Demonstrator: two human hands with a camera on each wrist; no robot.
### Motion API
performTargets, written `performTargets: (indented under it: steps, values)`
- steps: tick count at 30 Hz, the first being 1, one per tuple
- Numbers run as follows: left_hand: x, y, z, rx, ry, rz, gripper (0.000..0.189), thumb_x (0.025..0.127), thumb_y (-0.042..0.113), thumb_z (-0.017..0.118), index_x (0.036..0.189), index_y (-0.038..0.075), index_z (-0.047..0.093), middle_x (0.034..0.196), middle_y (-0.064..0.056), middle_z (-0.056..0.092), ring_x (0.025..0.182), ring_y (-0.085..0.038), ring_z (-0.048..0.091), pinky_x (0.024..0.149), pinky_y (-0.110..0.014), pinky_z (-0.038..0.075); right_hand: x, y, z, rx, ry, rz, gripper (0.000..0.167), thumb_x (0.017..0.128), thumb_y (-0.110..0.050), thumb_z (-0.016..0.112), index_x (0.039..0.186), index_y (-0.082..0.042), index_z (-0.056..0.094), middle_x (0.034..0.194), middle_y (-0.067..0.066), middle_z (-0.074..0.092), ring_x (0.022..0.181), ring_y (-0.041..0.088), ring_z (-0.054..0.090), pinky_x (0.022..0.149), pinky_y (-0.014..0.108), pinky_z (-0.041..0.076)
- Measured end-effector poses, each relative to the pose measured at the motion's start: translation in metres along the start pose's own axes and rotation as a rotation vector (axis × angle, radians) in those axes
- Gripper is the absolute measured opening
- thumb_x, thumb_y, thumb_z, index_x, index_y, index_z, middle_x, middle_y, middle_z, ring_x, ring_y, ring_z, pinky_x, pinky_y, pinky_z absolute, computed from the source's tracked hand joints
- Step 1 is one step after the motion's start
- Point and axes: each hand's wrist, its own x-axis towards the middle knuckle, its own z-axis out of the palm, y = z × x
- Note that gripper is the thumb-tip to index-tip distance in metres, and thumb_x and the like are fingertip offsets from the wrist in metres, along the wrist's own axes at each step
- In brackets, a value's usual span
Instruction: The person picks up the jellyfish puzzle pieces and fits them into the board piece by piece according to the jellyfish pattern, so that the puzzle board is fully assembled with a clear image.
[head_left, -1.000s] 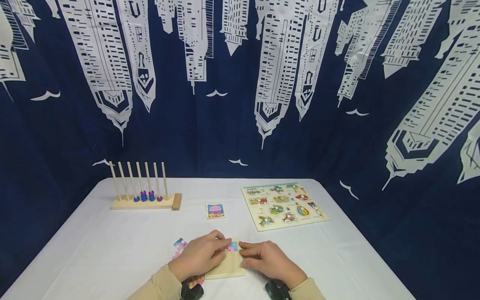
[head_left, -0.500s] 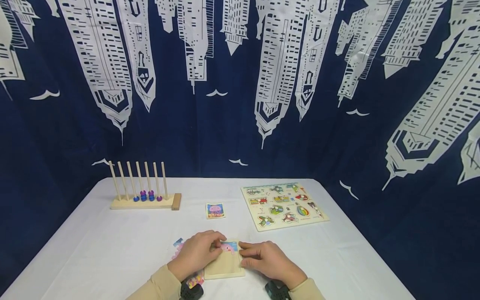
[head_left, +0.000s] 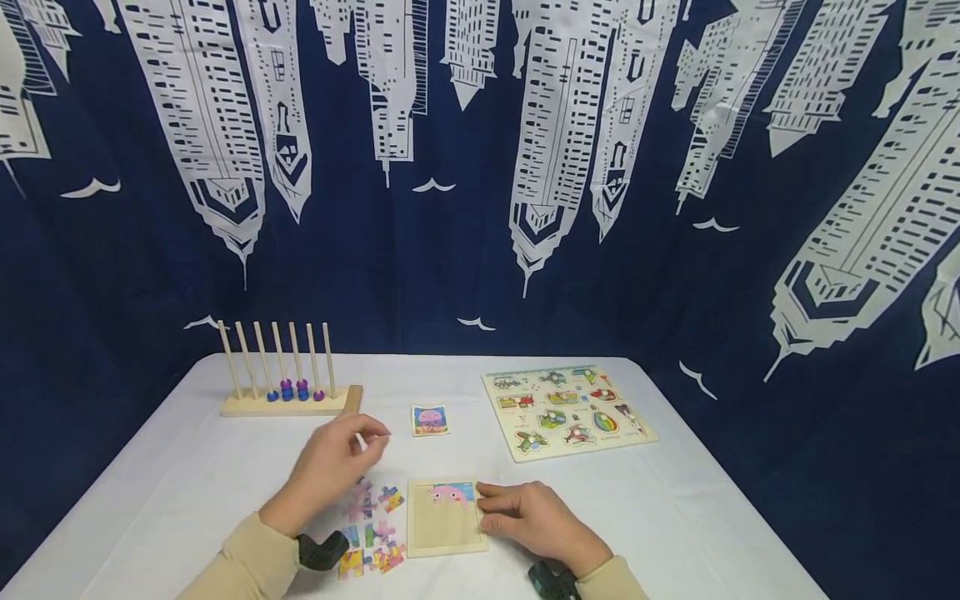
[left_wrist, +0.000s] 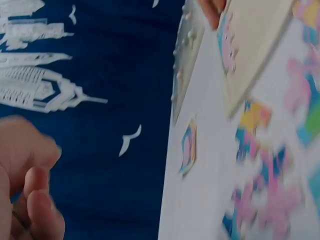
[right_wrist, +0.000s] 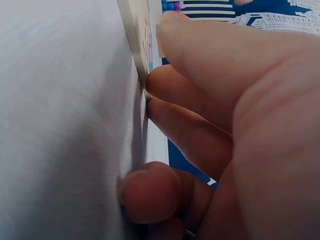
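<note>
A square wooden jigsaw tray (head_left: 446, 533) lies in front of me, with a few joined pieces of a pink character on blue (head_left: 452, 493) along its top edge. My right hand (head_left: 536, 521) rests at the tray's right side, its fingertips touching the edge; the right wrist view shows the fingers (right_wrist: 185, 100) against the wooden rim. My left hand (head_left: 330, 462) is lifted left of the tray, fingers loosely bent, with nothing visible between thumb and fingers. Loose jigsaw pieces (head_left: 390, 500) lie beneath and beside it, several of them pink, yellow and blue.
Behind the tray lies a small picture card (head_left: 431, 421). A wooden peg stand (head_left: 285, 407) with purple and blue beads is at the back left, and a knobbed vehicle puzzle board (head_left: 562, 417) at the back right. A dark patterned curtain (head_left: 435, 275) hangs behind the table.
My left hand has left the tray's top pieces and moved left and up, uncovering the pink-and-blue row and the loose pieces. The right hand has stayed at the tray's edge.
</note>
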Motion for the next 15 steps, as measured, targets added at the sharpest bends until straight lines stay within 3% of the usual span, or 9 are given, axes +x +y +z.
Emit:
performTargets:
  steps: [3,6,10,15]
  values:
    - [-0.008,-0.015,-0.022,-0.009,0.052,-0.098,0.016,0.09,0.009,0.073,0.104,0.017,0.073,0.075,0.006,0.055,0.061,-0.006,0.044,0.056,-0.025,0.038,0.0,-0.002,-0.001,0.0,-0.004,0.015,0.035,0.094,-0.045,0.073,0.119,-0.021,0.078,0.138,-0.006,0.065,0.128,0.015,0.063,0.106,0.044,0.049]
    - [-0.022,-0.03,-0.031,-0.024,0.009,-0.189,0.024,0.088,0.005,0.068,0.11,0.014,0.071,0.069,0.004,0.05,0.057,-0.007,0.041,0.054,-0.025,0.035,0.0,-0.002,-0.002,-0.006,-0.003,0.02,0.034,0.094,-0.045,0.072,0.119,-0.022,0.078,0.138,-0.008,0.065,0.128,0.014,0.062,0.107,0.044,0.049]
    - [-0.038,-0.043,-0.03,-0.047,-0.063,-0.262,0.026,0.09,0.002,0.063,0.111,0.013,0.074,0.064,0.004,0.049,0.053,-0.007,0.04,0.053,-0.024,0.035,0.0,-0.001,-0.002,-0.012,0.002,0.018,0.034,0.094,-0.045,0.072,0.119,-0.022,0.077,0.138,-0.009,0.065,0.128,0.014,0.063,0.107,0.045,0.048]
    - [-0.045,-0.046,-0.024,-0.063,-0.11,-0.271,0.024,0.094,0.003,0.062,0.105,0.018,0.077,0.064,0.005,0.051,0.054,-0.008,0.04,0.053,-0.024,0.036,0.002,0.0,0.0,0.021,-0.01,0.034,0.034,0.094,-0.046,0.071,0.119,-0.023,0.077,0.138,-0.01,0.064,0.129,0.012,0.062,0.108,0.044,0.047]
